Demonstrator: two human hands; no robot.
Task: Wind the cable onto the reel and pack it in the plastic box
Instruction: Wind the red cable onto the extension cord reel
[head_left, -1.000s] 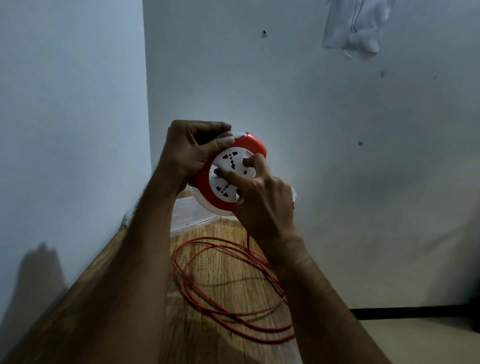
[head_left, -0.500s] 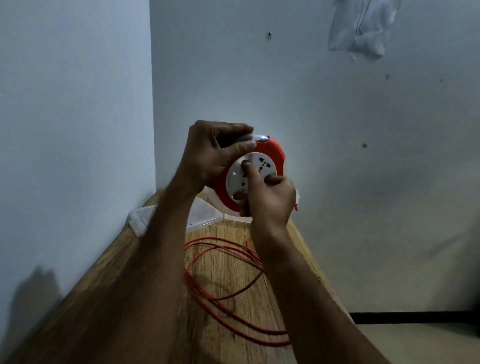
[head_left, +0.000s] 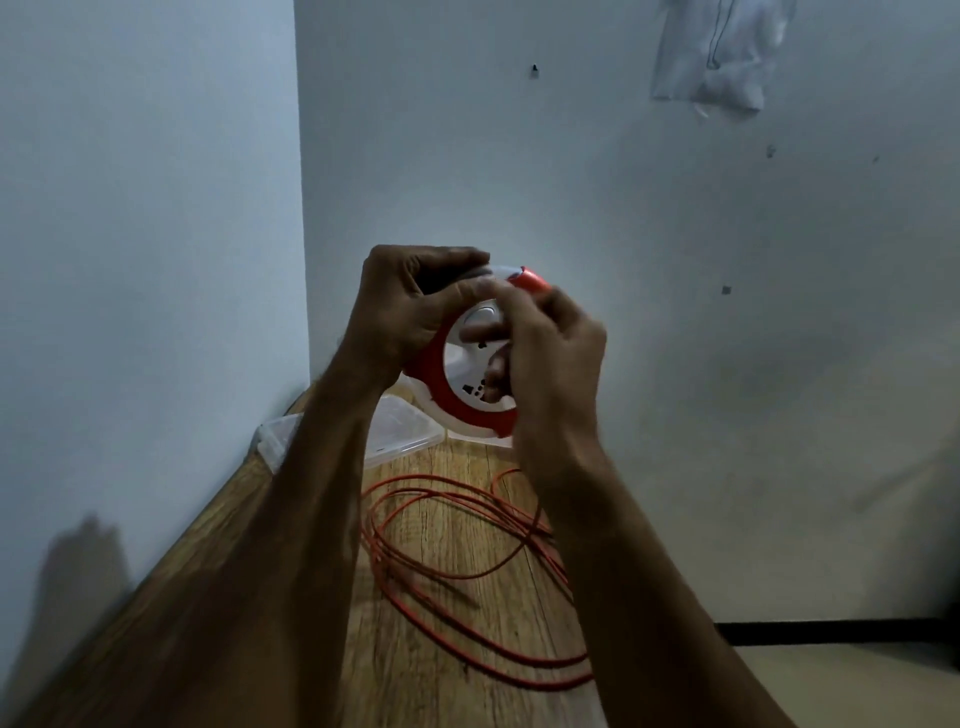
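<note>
I hold a round red-and-white cable reel (head_left: 457, 389) upright above the far end of a wooden table. My left hand (head_left: 410, 306) grips its upper left rim. My right hand (head_left: 545, 353) covers the right side of the white socket face, fingers pressed on it. Loose loops of red cable (head_left: 457, 561) lie on the table below and run up behind my right wrist toward the reel. A clear plastic box (head_left: 400, 431) lies flat on the table behind my left forearm, partly hidden.
The wooden table (head_left: 441, 675) stands in a corner, with white walls on the left and at the back. Its right edge drops to a pale floor (head_left: 857, 675) with a dark skirting line. A white plastic bag (head_left: 717, 52) hangs high on the back wall.
My right hand has turned the reel's white face, moving from its lower middle up to its right side. The cable loops on the table have shifted and shrunk slightly.
</note>
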